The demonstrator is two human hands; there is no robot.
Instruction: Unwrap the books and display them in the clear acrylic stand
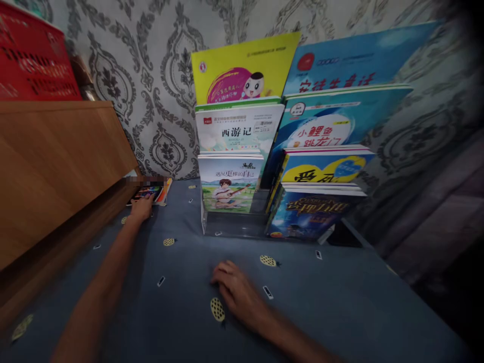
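At the far left of the table, my left hand (141, 207) reaches to a small pile of books (162, 194) lying by the wooden cabinet. Its fingers rest stretched out on the dark, colourful cover of the top book; I cannot see a grip around it. My right hand (240, 295) is low over the cloth in front of the book rack, fingers loosely bent and apart, holding nothing. A clear plastic rack (234, 224) bears several upright books in two columns, among them a guitar-player cover (230, 184) and a dark blue book (313, 214).
A slanted wooden cabinet (56, 166) stands on the left with a red basket (36, 58) on top. Patterned wallpaper (166, 101) rises behind the rack. A flat black object (344, 235) lies right of the rack on the blue-grey tablecloth (181, 312).
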